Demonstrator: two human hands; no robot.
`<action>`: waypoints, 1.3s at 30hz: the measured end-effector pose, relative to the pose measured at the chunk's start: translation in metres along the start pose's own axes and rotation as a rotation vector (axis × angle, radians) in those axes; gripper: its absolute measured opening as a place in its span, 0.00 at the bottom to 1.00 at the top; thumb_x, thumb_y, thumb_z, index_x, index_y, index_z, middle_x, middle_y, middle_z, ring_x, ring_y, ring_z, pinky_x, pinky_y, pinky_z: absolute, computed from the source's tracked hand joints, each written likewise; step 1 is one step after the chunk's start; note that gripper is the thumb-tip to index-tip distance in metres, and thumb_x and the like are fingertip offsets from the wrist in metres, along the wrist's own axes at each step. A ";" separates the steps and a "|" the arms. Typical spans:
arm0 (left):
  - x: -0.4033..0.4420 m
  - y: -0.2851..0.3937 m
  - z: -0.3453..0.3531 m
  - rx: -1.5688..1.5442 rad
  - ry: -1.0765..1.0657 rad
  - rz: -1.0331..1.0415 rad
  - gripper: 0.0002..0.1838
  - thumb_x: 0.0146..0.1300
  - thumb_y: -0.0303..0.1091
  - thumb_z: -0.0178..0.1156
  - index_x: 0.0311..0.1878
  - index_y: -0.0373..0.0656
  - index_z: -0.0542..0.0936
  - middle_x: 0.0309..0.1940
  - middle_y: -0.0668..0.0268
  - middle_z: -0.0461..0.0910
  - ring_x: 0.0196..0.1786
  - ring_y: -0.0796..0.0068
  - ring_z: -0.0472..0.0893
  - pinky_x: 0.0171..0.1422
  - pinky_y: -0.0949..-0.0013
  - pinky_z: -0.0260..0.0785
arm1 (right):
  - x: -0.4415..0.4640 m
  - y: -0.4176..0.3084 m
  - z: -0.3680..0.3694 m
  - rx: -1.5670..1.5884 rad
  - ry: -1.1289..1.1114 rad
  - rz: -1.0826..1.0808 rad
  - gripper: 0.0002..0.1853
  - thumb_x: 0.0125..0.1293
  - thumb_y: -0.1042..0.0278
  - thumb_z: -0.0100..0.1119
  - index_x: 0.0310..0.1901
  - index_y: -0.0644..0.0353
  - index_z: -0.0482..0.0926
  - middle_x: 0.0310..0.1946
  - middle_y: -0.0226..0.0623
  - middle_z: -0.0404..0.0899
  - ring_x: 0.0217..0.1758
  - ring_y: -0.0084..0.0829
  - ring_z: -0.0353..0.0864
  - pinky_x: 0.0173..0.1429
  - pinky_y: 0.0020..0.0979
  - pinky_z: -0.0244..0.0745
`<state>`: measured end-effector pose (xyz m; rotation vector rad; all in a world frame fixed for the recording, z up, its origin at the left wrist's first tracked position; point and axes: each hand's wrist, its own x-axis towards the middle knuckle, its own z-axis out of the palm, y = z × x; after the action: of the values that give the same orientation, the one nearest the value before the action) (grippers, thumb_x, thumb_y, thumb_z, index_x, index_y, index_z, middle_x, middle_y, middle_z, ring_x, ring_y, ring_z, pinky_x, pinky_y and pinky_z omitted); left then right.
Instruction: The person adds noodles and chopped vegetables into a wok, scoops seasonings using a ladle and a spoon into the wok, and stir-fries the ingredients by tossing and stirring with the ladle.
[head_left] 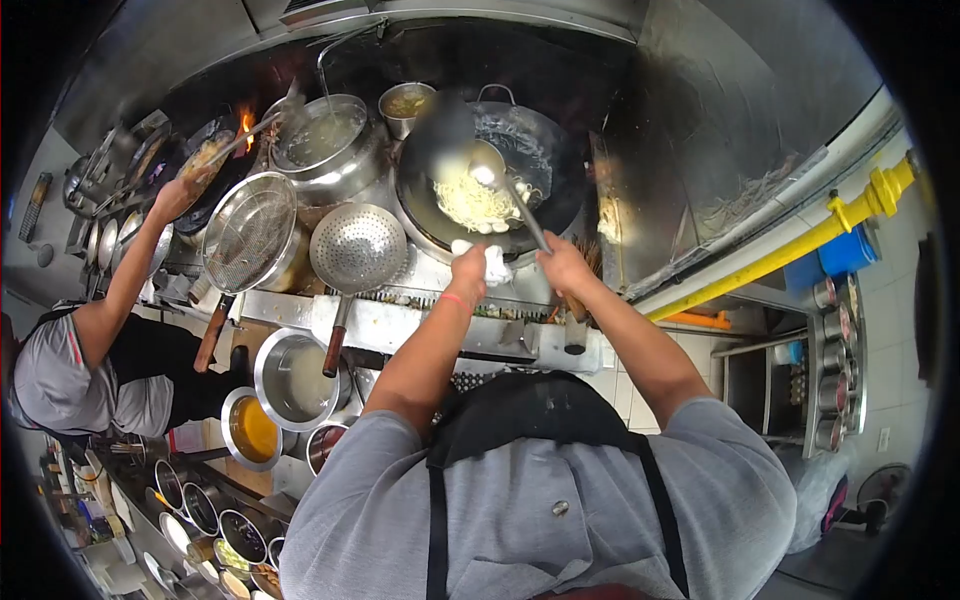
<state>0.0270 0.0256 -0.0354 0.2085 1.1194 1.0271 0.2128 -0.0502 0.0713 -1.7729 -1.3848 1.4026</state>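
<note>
Noodles (478, 203): a loose pale heap on the near side of the dark wok (566, 188); we judge them soft, slippery and easily torn, kinder to scoop from beneath than to pinch.
Wok: broad and seated on the stove; we would expect it to be heavy, stiff and hot, so the near rim through padding is our hold, with a loop handle on the far side.
Left hand (467, 272): closed on a bunched white cloth (496, 265) at the near rim; we cannot tell how firmly it grips the metal.
Right hand (566, 267): wrapped round the ladle (529, 215), apart from the left one.
Ladle: rigid, probably weighted toward its bowl, which sits at the noodles; we would hold it toward the wooden end.
Tall pot (337, 183): cloudy liquid, left of the wok.
Small pot (402, 129): brownish liquid with bits in it, between the two.
Steel pot (259, 378): pale liquid, lower left.
Bowl (228, 410): orange-yellow liquid, just beside the steel pot.
Ingredient tubs (186, 506): farther down; we make out something pale green in one, but most contents are too small to name.
</note>
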 end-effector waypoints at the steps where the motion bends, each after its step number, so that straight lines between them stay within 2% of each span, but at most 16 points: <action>1: 0.001 -0.002 -0.002 0.007 0.015 0.013 0.09 0.65 0.31 0.49 0.41 0.36 0.74 0.33 0.59 0.79 0.32 0.60 0.82 0.35 0.53 0.77 | 0.001 0.000 0.001 -0.124 0.062 -0.068 0.29 0.68 0.66 0.51 0.70 0.57 0.58 0.27 0.41 0.74 0.15 0.32 0.72 0.18 0.33 0.68; 4: 0.006 -0.001 -0.003 -0.003 0.029 0.039 0.10 0.66 0.32 0.49 0.42 0.36 0.74 0.33 0.59 0.79 0.32 0.61 0.81 0.35 0.53 0.77 | 0.005 -0.004 0.004 -0.368 0.207 -0.207 0.29 0.67 0.63 0.52 0.68 0.58 0.61 0.38 0.50 0.81 0.21 0.38 0.79 0.25 0.35 0.75; 7: 0.016 -0.008 -0.002 -0.015 0.001 0.003 0.10 0.68 0.33 0.49 0.43 0.35 0.75 0.33 0.59 0.79 0.33 0.61 0.81 0.35 0.54 0.77 | -0.001 -0.005 0.007 -0.016 -0.012 0.020 0.31 0.66 0.64 0.53 0.70 0.57 0.59 0.26 0.42 0.79 0.10 0.29 0.68 0.15 0.31 0.67; 9: 0.015 -0.006 -0.004 -0.008 -0.025 0.000 0.12 0.69 0.34 0.49 0.45 0.35 0.75 0.34 0.60 0.80 0.33 0.62 0.81 0.36 0.55 0.77 | 0.014 -0.020 0.009 -0.327 0.129 -0.005 0.31 0.65 0.66 0.53 0.69 0.60 0.59 0.39 0.50 0.81 0.25 0.37 0.82 0.31 0.35 0.79; 10: 0.021 -0.012 -0.007 -0.008 -0.018 0.013 0.12 0.69 0.34 0.49 0.45 0.35 0.75 0.34 0.60 0.80 0.33 0.62 0.81 0.36 0.55 0.77 | 0.015 -0.012 0.011 -0.323 0.122 -0.018 0.31 0.65 0.66 0.53 0.69 0.60 0.59 0.39 0.50 0.81 0.25 0.37 0.82 0.31 0.35 0.79; 12: 0.064 -0.025 -0.020 0.075 0.014 0.061 0.12 0.69 0.35 0.49 0.46 0.36 0.75 0.35 0.61 0.81 0.35 0.63 0.82 0.36 0.56 0.77 | 0.012 0.015 0.015 -0.549 0.192 -0.260 0.31 0.65 0.66 0.53 0.68 0.64 0.59 0.55 0.55 0.75 0.53 0.45 0.80 0.57 0.36 0.74; 13: 0.048 -0.017 -0.013 0.056 -0.015 0.069 0.13 0.69 0.35 0.49 0.48 0.37 0.75 0.36 0.61 0.81 0.35 0.63 0.82 0.36 0.57 0.77 | -0.007 0.007 0.013 -0.368 0.095 -0.211 0.31 0.65 0.65 0.53 0.68 0.67 0.60 0.63 0.57 0.66 0.69 0.46 0.65 0.71 0.33 0.59; 14: 0.034 -0.010 -0.006 0.017 -0.008 0.050 0.11 0.68 0.35 0.49 0.46 0.39 0.76 0.34 0.62 0.81 0.34 0.64 0.82 0.36 0.57 0.77 | -0.014 0.011 0.015 -0.530 0.130 -0.302 0.30 0.65 0.66 0.50 0.69 0.58 0.60 0.58 0.56 0.72 0.56 0.50 0.77 0.59 0.40 0.72; 17: 0.004 -0.001 -0.002 0.022 -0.107 -0.026 0.11 0.69 0.38 0.47 0.36 0.45 0.76 0.27 0.65 0.77 0.27 0.64 0.79 0.32 0.59 0.75 | 0.020 0.029 0.013 -0.519 0.200 -0.362 0.30 0.65 0.66 0.49 0.70 0.58 0.59 0.54 0.61 0.74 0.54 0.51 0.78 0.60 0.42 0.71; 19: -0.015 0.009 -0.008 0.033 -0.248 -0.155 0.14 0.69 0.45 0.51 0.34 0.46 0.77 0.24 0.67 0.76 0.26 0.67 0.78 0.29 0.62 0.73 | 0.007 -0.016 0.016 -0.585 0.229 -0.063 0.31 0.65 0.66 0.49 0.70 0.57 0.57 0.49 0.63 0.76 0.51 0.53 0.79 0.60 0.43 0.71; 23: -0.075 0.038 -0.045 0.037 -0.412 -0.253 0.15 0.63 0.49 0.62 0.35 0.47 0.77 0.27 0.67 0.81 0.25 0.70 0.79 0.27 0.63 0.73 | -0.033 0.013 0.011 -0.637 0.188 -0.177 0.30 0.64 0.66 0.51 0.68 0.61 0.60 0.52 0.58 0.75 0.58 0.53 0.73 0.61 0.42 0.69; 26: -0.084 0.033 -0.068 -0.204 -0.475 -0.242 0.17 0.64 0.47 0.60 0.48 0.45 0.73 0.40 0.57 0.81 0.44 0.60 0.82 0.46 0.57 0.77 | -0.017 -0.006 -0.011 -0.525 0.103 -0.254 0.29 0.64 0.67 0.50 0.68 0.61 0.60 0.48 0.61 0.76 0.53 0.53 0.77 0.58 0.42 0.72; 27: -0.093 0.029 -0.069 -0.209 -0.474 -0.246 0.17 0.64 0.47 0.60 0.48 0.45 0.73 0.40 0.57 0.81 0.44 0.60 0.82 0.46 0.57 0.77 | 0.005 -0.007 -0.013 -0.593 0.195 -0.359 0.28 0.64 0.67 0.51 0.67 0.59 0.62 0.51 0.56 0.76 0.54 0.52 0.76 0.58 0.43 0.72; 29: -0.119 0.040 -0.059 -0.237 -0.560 -0.106 0.24 0.64 0.48 0.58 0.56 0.43 0.69 0.52 0.50 0.76 0.56 0.49 0.76 0.60 0.47 0.70 | 0.038 -0.025 -0.007 -0.640 0.303 -0.263 0.28 0.64 0.66 0.51 0.67 0.55 0.63 0.51 0.53 0.77 0.55 0.51 0.76 0.58 0.44 0.72; 32: -0.140 0.046 -0.061 -0.339 -0.662 -0.100 0.30 0.63 0.51 0.57 0.61 0.41 0.65 0.58 0.46 0.71 0.61 0.42 0.71 0.66 0.40 0.62 | 0.063 -0.047 0.001 -0.724 0.313 -0.167 0.31 0.64 0.63 0.53 0.68 0.57 0.60 0.51 0.56 0.76 0.54 0.53 0.76 0.58 0.46 0.71; 39: -0.190 0.040 -0.137 -0.336 -0.546 -0.059 0.25 0.59 0.45 0.55 0.58 0.46 0.71 0.39 0.53 0.80 0.37 0.56 0.80 0.45 0.56 0.74 | -0.032 -0.043 -0.029 -0.942 0.177 -0.225 0.28 0.65 0.66 0.51 0.68 0.50 0.62 0.48 0.53 0.79 0.52 0.52 0.78 0.57 0.46 0.73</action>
<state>-0.1190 -0.1434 0.0464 0.1697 0.4491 1.0084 0.2236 -0.0575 0.1309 -2.0815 -2.2600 0.4398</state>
